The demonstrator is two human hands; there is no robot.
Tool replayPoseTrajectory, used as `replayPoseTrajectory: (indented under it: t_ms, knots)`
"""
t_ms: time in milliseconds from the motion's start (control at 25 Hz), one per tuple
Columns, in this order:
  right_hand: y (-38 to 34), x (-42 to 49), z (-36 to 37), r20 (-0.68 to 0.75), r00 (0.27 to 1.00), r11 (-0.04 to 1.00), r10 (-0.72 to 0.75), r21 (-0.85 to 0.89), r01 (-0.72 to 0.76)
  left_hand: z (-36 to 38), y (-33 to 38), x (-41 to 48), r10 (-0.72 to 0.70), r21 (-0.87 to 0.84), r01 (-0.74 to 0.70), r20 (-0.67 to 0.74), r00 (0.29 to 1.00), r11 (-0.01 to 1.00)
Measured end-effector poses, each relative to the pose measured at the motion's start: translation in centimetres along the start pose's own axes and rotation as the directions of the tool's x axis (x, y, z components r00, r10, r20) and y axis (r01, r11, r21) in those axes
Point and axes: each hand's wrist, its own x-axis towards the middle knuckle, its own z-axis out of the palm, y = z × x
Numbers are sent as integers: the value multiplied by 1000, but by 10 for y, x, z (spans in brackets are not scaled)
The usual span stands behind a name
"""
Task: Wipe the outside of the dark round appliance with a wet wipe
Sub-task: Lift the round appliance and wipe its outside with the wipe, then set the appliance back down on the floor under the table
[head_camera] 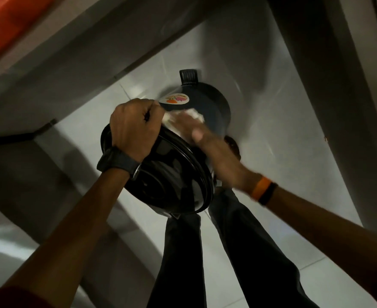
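Pale tiled floor (260,130), left hand (132,127) clenched on dark appliance (214,107) (tilted), blurred right hand (196,127) pressing wipe (196,114) against it

No text, brand or number is showing clearly enough to read. The only label is an oval white sticker (174,99) sitting on the side of the dark round appliance (214,107); it is carrying orange and pink artwork and what looks like a curved line of small lettering along its upper edge, but the print is coming out too small and blurred to make out. Nothing else in view is bearing a sign.
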Motion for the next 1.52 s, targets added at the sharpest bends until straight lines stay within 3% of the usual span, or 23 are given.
replayPoseTrajectory:
  t_ms: [80, 120, 200, 280, 320, 360, 400, 480, 560, 600, 640, 720, 760, 840, 1000, 1080, 1160, 1240, 1280, 1400, 1440, 1480, 1520]
  knots:
    - [7, -18, 9, 111, 978, 976, -177, -108, 189, -1, -9, 0, -25, 11, 25, -9, 1000, 1000]
    - [16, -12, 0, 78, 985, 979, -154, -120, 162, -2, -12, -2, -22, 7, 22, -9, 1000, 1000]
    - [31, 14, -28, -121, 987, 994, 104, -25, -107, -4, -16, -3, 21, 4, -21, -1, 1000, 1000]
    - [38, 49, -60, -307, 867, 919, 392, 95, -382, -4, -17, -1, 62, 17, -62, 11, 998, 998]
    - [40, 58, -64, -340, 822, 888, 457, 117, -445, -3, -16, 2, 75, 22, -75, 19, 997, 997]
    - [38, 60, -59, -339, 826, 892, 451, 133, -432, -2, -15, 7, 80, 18, -80, 28, 996, 997]
    - [34, 56, -47, -315, 876, 931, 366, 132, -341, -2, -15, 12, 73, 2, -73, 29, 997, 997]
    - [28, 29, -18, -168, 976, 990, 138, 27, -135, -5, -22, 21, 53, -46, -52, 15, 998, 998]
    - [37, 15, -12, -36, 999, 996, -10, -91, 7, -9, -34, 27, 60, -68, -58, 28, 998, 996]
    - [41, 23, -21, -90, 995, 998, 37, -56, -43, -9, -38, 28, 72, -75, -68, 46, 996, 995]
    - [45, 36, -35, -203, 963, 984, 179, 33, -176, -9, -38, 28, 86, -77, -81, 63, 994, 994]
    - [52, 60, -62, -358, 821, 895, 445, 145, -422, -7, -37, 30, 121, -52, -117, 76, 990, 992]
    - [54, 65, -69, -369, 788, 868, 493, 150, -473, -6, -36, 34, 136, -44, -133, 79, 988, 990]
    - [56, 60, -59, -361, 819, 895, 446, 196, -401, -4, -35, 45, 121, -52, -117, 81, 989, 992]
    - [44, -1, 2, -282, 933, 958, 224, 239, -158, -9, -36, 63, -71, -145, 80, 66, 995, 986]
    - [40, -10, 10, -354, 903, 951, 243, 269, -151, -13, -29, 71, -52, -131, 66, 107, 993, 989]
    - [49, 5, -6, -425, 791, 870, 439, 422, -256, -9, -11, 72, 121, 1, -123, 166, 979, 992]
    - [56, 26, -24, -393, 692, 765, 605, 526, -371, 4, 21, 64, 341, 171, -395, 273, 900, 903]
    - [59, 29, -26, -396, 652, 739, 646, 540, -404, 13, 40, 57, 431, 227, -536, 382, 817, 813]
    - [60, 17, -5, -414, 579, 698, 702, 561, -445, 37, 74, 22, 613, 296, -904, 665, 426, 308]
    - [59, 8, 0, -387, 581, 680, 716, 573, -457, 43, 73, 10, 645, 304, -928, 669, 370, 216]
    - [57, 0, 1, -381, 570, 670, 728, 572, -473, 47, 68, -1, 672, 334, -915, 626, 395, 227]
    - [56, -6, 0, -403, 537, 662, 741, 571, -485, 50, 60, -13, 666, 391, -859, 548, 507, 332]
